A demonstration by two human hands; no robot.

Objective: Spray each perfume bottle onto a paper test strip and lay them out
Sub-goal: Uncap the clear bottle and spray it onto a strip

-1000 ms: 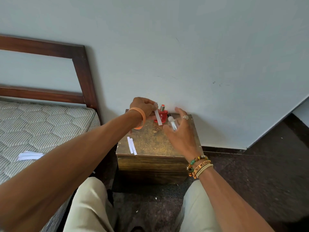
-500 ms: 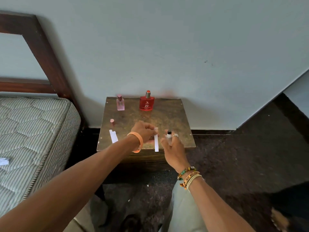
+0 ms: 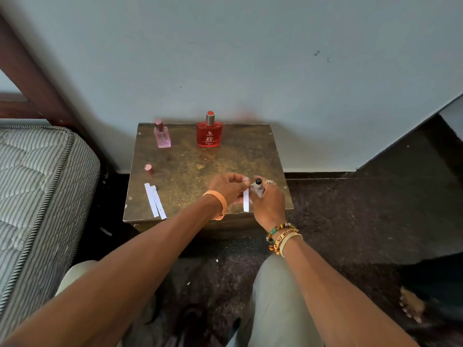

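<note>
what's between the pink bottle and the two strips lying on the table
In the head view, a small pink cap stands alone between the pink bottle and the two paper strips; otherwise bare table.

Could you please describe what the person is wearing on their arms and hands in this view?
Both forearms are bare, with no sleeves in view. The left hand has a plain orange band round its wrist. The right hand wears a silver ring and, at the wrist, a string of mixed green and brown beads beside orange and cream bands, the orange one with dark lettering.
</note>
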